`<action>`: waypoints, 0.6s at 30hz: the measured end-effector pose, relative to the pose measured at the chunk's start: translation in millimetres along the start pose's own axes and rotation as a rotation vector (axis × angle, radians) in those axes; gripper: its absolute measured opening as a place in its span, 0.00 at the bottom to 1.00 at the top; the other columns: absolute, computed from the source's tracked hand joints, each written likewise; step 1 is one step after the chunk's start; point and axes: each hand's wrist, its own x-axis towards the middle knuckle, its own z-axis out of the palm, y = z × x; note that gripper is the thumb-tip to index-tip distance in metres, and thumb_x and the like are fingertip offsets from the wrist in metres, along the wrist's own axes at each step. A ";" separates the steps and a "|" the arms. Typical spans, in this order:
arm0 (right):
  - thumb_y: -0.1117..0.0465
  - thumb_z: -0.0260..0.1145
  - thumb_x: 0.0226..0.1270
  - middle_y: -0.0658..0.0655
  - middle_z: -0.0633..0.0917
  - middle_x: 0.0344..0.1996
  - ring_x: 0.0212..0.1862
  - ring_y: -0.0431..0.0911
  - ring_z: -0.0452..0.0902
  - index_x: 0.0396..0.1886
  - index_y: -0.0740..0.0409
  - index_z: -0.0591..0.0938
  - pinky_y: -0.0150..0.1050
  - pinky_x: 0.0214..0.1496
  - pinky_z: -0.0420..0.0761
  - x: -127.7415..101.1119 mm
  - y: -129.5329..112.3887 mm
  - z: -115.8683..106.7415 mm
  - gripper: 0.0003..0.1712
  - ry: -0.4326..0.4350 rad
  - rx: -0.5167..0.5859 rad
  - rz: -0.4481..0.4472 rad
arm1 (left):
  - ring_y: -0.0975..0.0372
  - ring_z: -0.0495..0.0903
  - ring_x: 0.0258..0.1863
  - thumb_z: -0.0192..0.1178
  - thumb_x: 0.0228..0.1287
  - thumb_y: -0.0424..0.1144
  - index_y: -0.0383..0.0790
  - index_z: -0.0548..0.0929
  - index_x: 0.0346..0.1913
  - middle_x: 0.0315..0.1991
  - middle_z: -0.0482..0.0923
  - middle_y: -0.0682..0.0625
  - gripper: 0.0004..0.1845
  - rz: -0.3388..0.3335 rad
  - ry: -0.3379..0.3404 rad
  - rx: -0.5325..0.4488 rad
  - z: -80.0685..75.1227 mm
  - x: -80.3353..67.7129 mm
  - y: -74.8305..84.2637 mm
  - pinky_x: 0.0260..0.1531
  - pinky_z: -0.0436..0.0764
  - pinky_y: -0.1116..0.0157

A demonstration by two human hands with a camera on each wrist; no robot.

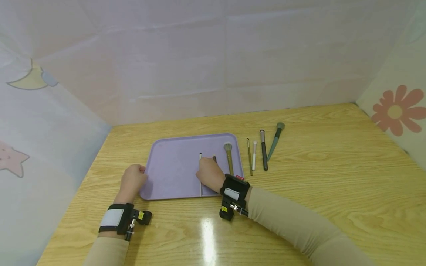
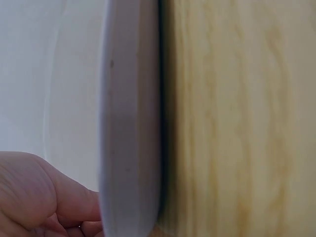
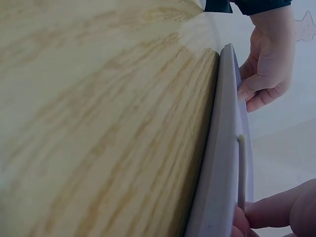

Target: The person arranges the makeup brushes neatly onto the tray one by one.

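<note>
Purple tray (image 1: 173, 168) holds a thin brush (image 1: 201, 190), pinched by the right hand (image 1: 210, 174), and a part-hidden dark brush (image 1: 214, 159); left hand (image 1: 133, 180) pinches the rim (image 1: 186, 137).

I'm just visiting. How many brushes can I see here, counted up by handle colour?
Pale-handled brushes: 2
Dark-handled brushes: 2 (one is partly hidden by the right hand)
Olive-toned brushes: 2
Green brush: 1
Total: 7 visible brushes
</note>
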 end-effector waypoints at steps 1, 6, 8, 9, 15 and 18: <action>0.73 0.62 0.60 0.51 0.67 0.13 0.18 0.43 0.63 0.12 0.57 0.66 0.32 0.22 0.62 0.3 0.1 0.4 0.21 0.007 -0.011 -0.006 | 0.41 0.77 0.46 0.48 0.59 0.24 0.15 0.73 0.52 0.47 0.75 0.26 0.19 0.001 -0.001 0.000 -0.1 -0.1 0.0 0.44 0.78 0.49; 0.71 0.64 0.60 0.53 0.73 0.16 0.20 0.44 0.66 0.16 0.64 0.75 0.36 0.24 0.69 1.2 0.9 3.6 0.13 0.047 -0.042 -0.018 | 0.40 0.77 0.46 0.48 0.58 0.24 0.15 0.73 0.53 0.47 0.75 0.26 0.20 -0.008 -0.007 -0.005 -0.6 -1.1 0.6 0.44 0.78 0.49; 0.71 0.65 0.60 0.55 0.76 0.18 0.21 0.44 0.67 0.19 0.66 0.77 0.37 0.24 0.72 1.4 0.9 4.7 0.11 0.058 -0.048 -0.021 | 0.41 0.77 0.46 0.48 0.58 0.24 0.15 0.73 0.53 0.47 0.75 0.26 0.20 -0.016 -0.008 -0.006 -0.6 -1.6 1.1 0.44 0.78 0.49; 0.71 0.66 0.60 0.55 0.76 0.18 0.21 0.44 0.67 0.20 0.67 0.78 0.38 0.25 0.72 1.6 0.9 5.0 0.10 0.061 -0.053 -0.024 | 0.41 0.76 0.46 0.48 0.58 0.24 0.15 0.73 0.53 0.47 0.75 0.26 0.20 -0.018 -0.008 -0.004 -0.6 -1.8 1.3 0.44 0.78 0.49; 0.70 0.66 0.61 0.53 0.73 0.16 0.20 0.43 0.66 0.17 0.65 0.77 0.36 0.24 0.70 0.7 -0.2 3.0 0.13 0.057 -0.054 -0.032 | 0.41 0.76 0.47 0.48 0.59 0.24 0.15 0.73 0.53 0.48 0.75 0.26 0.20 -0.022 -0.012 -0.005 -1.3 -3.0 2.3 0.45 0.78 0.49; 0.70 0.64 0.62 0.50 0.68 0.13 0.18 0.42 0.63 0.13 0.60 0.72 0.34 0.21 0.65 -2.1 -1.1 -0.8 0.18 0.041 -0.003 -0.004 | 0.40 0.76 0.47 0.48 0.58 0.24 0.15 0.73 0.53 0.48 0.75 0.25 0.20 -0.019 -0.011 -0.004 -1.6 -3.4 2.4 0.45 0.78 0.49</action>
